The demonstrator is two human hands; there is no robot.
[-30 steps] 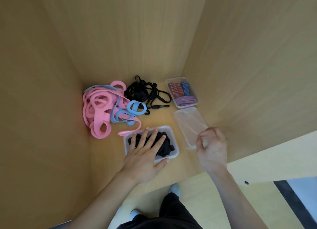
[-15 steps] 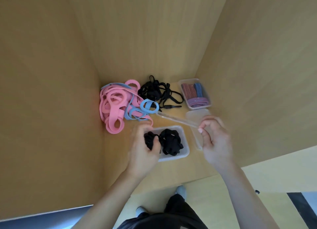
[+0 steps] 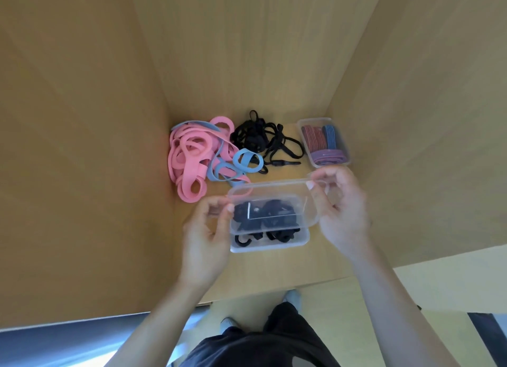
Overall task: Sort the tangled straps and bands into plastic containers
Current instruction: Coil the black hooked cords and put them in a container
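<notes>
A clear plastic lid [image 3: 274, 191] hovers just above a clear container [image 3: 270, 243] that holds black straps [image 3: 267, 218]. My left hand [image 3: 208, 237] pinches the lid's left edge and my right hand [image 3: 340, 204] pinches its right edge. Behind them lies a tangle of pink bands [image 3: 192, 158] mixed with blue bands [image 3: 244, 160]. A heap of black straps [image 3: 263, 141] sits beside it. A second open container [image 3: 323, 141] at the back right holds red, blue and purple bands.
All of this lies on a wooden shelf floor [image 3: 260, 270] enclosed by wooden walls at the left, back and right. The shelf's front edge runs just below the near container. My legs and feet show below it.
My right hand lifted the lid off the shelf floor and carried it left over the near container. My left hand left the black straps and took the lid's left edge.
</notes>
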